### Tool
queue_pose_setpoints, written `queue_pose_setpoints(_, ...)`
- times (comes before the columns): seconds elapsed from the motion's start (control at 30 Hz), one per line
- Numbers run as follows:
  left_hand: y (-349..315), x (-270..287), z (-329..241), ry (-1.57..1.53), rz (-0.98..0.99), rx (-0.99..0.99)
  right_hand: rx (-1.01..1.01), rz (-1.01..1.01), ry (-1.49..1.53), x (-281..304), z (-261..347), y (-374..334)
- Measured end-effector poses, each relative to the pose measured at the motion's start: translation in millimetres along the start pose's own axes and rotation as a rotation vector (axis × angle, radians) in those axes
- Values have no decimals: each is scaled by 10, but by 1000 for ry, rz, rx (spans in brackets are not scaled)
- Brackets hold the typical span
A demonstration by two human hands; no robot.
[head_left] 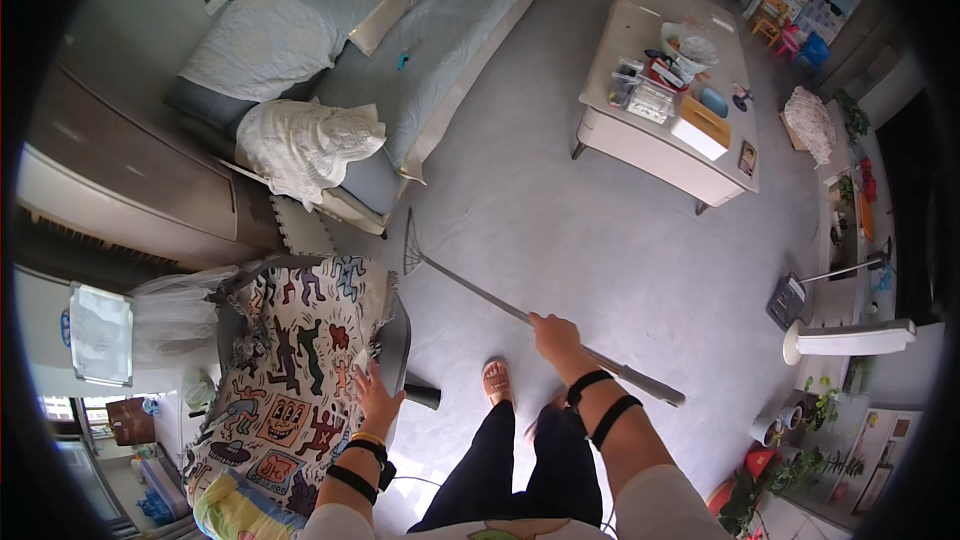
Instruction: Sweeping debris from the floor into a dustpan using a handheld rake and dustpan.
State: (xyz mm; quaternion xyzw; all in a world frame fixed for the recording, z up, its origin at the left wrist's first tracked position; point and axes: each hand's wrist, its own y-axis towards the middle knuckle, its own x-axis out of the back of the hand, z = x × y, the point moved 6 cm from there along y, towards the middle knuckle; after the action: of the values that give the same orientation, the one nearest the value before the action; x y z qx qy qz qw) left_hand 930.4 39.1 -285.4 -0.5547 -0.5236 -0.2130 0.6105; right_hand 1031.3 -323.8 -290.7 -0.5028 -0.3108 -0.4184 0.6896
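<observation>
Swinging the long-handled tool (490, 296), wrapped in the fingers of your right hand (556, 340), could snag its fan-shaped head (412, 250), ahead-left of them, on the nearby sofa (460, 25), while your left hand (378, 403), fingers spread, might drag the patterned throw (300, 360) beside them.

There are two hands (378, 400) (558, 340), one pole (500, 302), one sofa (460, 30).

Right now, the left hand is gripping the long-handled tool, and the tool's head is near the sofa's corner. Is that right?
Not quite: the head view shows the right hand gripping the long-handled tool. The tool's head is indeed near the corner of the sofa.
</observation>
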Motion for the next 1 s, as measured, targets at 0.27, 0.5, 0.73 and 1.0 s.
queue_pose_setpoints(0.27,522,-681,254,-24,326,299,-44,166,30,-375,-131,906)
queue_pose_setpoints(0.5,518,-722,220,196,251,361,-234,240,98,-643,-1894,-522)
queue_pose_setpoints(0.73,592,-683,51,102,365,458,-529,249,18,4,-2781,-2834)
queue_pose_setpoints(1.0,564,-1117,-499,-71,181,45,-358,20,173,-95,-2494,-2125)
